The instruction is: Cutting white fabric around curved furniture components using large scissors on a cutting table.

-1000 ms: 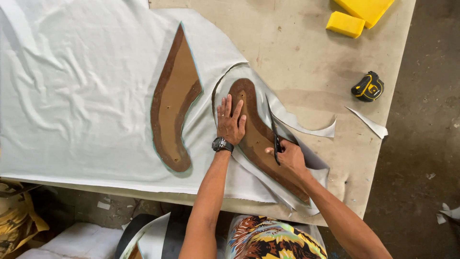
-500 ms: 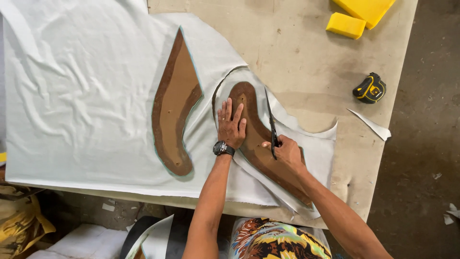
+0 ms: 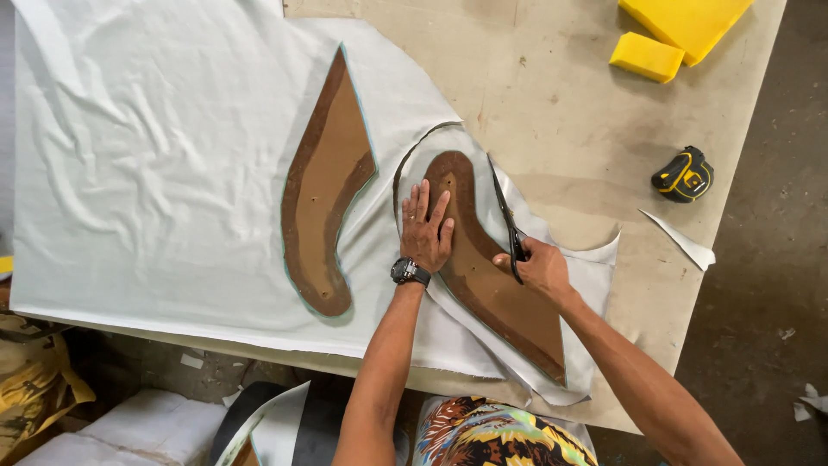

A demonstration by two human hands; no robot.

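Scissors (image 3: 504, 211), clasped in the right hand's (image 3: 539, 266) grip, follow the brown template's (image 3: 492, 276) edge; left hand (image 3: 425, 229) flat on it.

Yellow foam blocks (image 3: 649, 57) at table corner; tape measure (image 3: 683, 174) nearby; perhaps fabric scrap (image 3: 681, 241).

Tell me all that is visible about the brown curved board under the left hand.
The brown curved board is a flat, thin panel, like hardboard, with a darker rim. It has a rounded top end and widens to a pointed lower end. It lies on the white fabric on the table. The left hand presses flat on its upper part; the right hand holds scissors along its right edge.
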